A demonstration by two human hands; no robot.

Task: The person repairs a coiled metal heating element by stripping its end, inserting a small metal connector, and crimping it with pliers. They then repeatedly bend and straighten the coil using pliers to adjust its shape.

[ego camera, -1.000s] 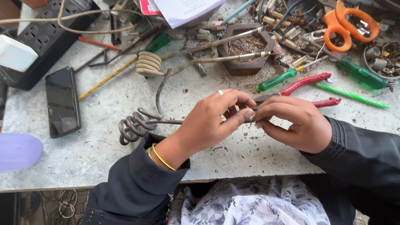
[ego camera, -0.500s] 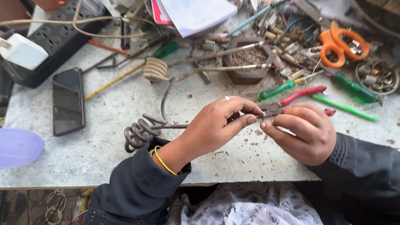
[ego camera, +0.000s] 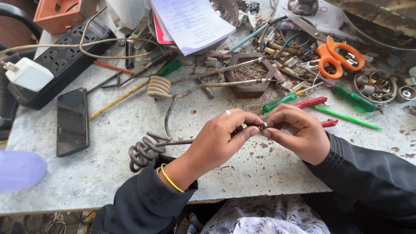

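My left hand (ego camera: 221, 138) and my right hand (ego camera: 294, 132) meet above the worktop (ego camera: 108, 173), fingertips pinched together on a small metal part (ego camera: 263, 125) at the end of a dark coiled heating rod (ego camera: 143, 149). The rod's straight leg runs under my left hand to its coil, which lies to the left of my wrist. A yellow bangle (ego camera: 170, 180) sits on my left wrist, a ring on one finger. Both sleeves are dark. Red-handled pliers (ego camera: 313, 102) lie just behind my right hand.
A second pale coil (ego camera: 158, 86) with long leads, a hexagonal wooden dish (ego camera: 250, 74), green screwdrivers (ego camera: 279, 102), orange scissors (ego camera: 340, 56), a black phone (ego camera: 72, 121), a power strip (ego camera: 60, 60) with white plug, papers (ego camera: 190, 21) and a lilac object (ego camera: 19, 170) crowd the worktop.
The view shifted and the hands sit slightly lower in it. Both hands stay pinched on the rod's end; my fingers have turned a little around the small part.
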